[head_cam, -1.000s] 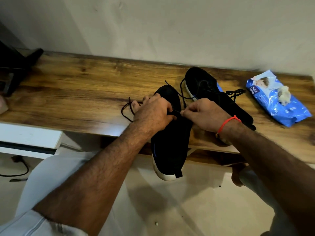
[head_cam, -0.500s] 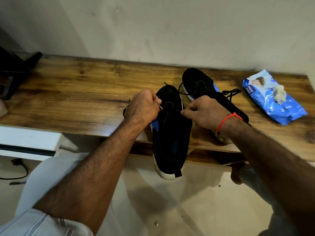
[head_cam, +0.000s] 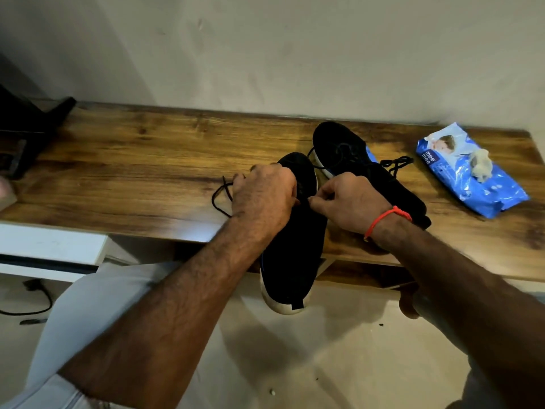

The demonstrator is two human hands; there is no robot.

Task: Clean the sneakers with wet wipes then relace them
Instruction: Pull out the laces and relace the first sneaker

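- You are lacing the near sneaker (head_cam: 290,255), lying toe-away with its heel overhanging the bench (head_cam: 118,172).
- Your left hand (head_cam: 262,196) and right hand (head_cam: 348,202) are both pinching the lace (head_cam: 219,199) with curled fingers over the eyelets.
- The second sneaker (head_cam: 354,160) is lying behind.

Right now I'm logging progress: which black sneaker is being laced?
The nearer black sneaker, heel overhanging the wooden table edge; both hands work its lace. The other lies untouched behind.
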